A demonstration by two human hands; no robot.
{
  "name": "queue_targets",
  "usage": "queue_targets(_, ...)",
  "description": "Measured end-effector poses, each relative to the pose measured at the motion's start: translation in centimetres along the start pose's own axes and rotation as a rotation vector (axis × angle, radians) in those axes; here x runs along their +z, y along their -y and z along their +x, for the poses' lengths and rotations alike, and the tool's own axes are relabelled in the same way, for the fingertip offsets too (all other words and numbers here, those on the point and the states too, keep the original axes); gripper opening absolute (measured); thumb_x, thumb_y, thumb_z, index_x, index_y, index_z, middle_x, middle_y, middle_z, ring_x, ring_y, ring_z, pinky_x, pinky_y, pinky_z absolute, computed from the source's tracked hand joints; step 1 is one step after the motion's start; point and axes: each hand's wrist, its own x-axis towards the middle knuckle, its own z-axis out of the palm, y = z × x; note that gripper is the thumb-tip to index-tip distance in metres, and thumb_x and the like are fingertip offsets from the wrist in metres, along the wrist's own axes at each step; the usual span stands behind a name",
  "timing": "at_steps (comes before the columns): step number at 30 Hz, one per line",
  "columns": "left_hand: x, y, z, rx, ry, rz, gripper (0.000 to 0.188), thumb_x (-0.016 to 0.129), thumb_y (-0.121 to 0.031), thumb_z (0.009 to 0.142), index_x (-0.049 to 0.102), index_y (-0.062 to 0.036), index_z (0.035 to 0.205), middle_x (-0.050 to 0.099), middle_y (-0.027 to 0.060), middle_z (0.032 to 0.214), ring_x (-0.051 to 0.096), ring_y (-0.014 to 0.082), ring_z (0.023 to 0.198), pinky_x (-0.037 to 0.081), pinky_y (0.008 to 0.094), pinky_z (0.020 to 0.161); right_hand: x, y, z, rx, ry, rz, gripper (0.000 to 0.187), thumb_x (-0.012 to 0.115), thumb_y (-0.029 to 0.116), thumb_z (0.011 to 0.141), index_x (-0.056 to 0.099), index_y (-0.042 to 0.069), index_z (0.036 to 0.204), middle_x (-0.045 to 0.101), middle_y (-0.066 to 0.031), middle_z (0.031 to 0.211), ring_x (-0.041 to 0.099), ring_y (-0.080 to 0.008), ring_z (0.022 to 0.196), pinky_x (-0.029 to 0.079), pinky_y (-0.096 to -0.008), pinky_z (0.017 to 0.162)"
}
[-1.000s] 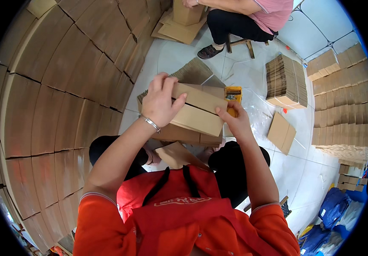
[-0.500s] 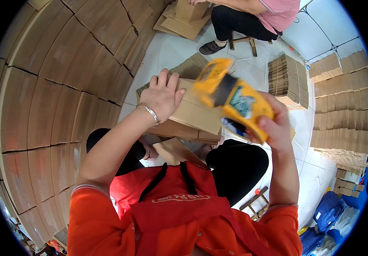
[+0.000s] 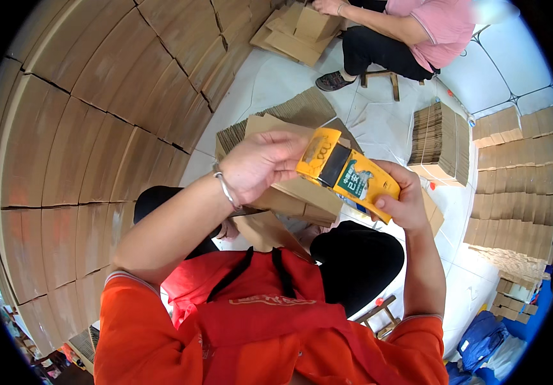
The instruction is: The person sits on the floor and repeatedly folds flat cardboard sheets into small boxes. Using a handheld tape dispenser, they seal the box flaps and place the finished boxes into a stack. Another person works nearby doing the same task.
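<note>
My right hand (image 3: 406,197) grips a yellow tape dispenser (image 3: 348,173) with a black band and a green patch, held tilted above a cardboard box. My left hand (image 3: 268,162) is at the dispenser's far-left end, its fingers drawn together in a pinch. Whatever is between those fingertips, perhaps nothing, is too small to see. Below both hands, the brown cardboard box (image 3: 299,200) sits between my knees, partly covered by my left hand and the dispenser. A loose-looking cardboard flap (image 3: 267,232) shows at its near side.
Stacked cardboard boxes (image 3: 84,154) form a wall along the left. Beyond my box lies a flattened-cardboard stack (image 3: 308,106). A tied bundle (image 3: 440,144) and more stacked cardboard (image 3: 514,186) stand right. A co-worker (image 3: 411,32) sits on a stool ahead, handling cardboard.
My left hand has lifted off the box top and moved right to the dispenser's end. The dispenser, blurred before, is now steadier and slightly lower, still in my right hand.
</note>
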Motion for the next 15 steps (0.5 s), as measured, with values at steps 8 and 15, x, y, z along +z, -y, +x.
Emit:
queue_targets(8, -2.0, -0.1, 0.7, -0.025, -0.118, 0.028, 0.017, 0.059, -0.008, 0.094, 0.063, 0.0021, 0.107, 0.069, 0.0099, 0.093, 0.068, 0.0171, 0.08, 0.056, 0.0298, 0.077, 0.9, 2.0, 1.6, 0.013, 0.091, -0.193, 0.061, 0.081, 0.018, 0.077, 0.058, -0.007, 0.128, 0.066, -0.011, 0.113, 0.061, -0.0134, 0.101, 0.05, -0.0267, 0.089)
queue_targets(15, -4.9, -4.9, -1.5, 0.001, -0.2, 0.008, 0.023, 0.061, -0.025, 0.097, 0.065, -0.0018, 0.094, 0.064, 0.0024, 0.08, 0.061, 0.0133, 0.071, 0.053, 0.0313, 0.074, 3.4, 4.5, 5.3, 0.166, 0.184, -0.222, 0.06, 0.08, 0.02, 0.08, 0.058, -0.003, 0.129, 0.064, -0.0074, 0.111, 0.059, -0.0114, 0.099, 0.049, -0.0253, 0.088)
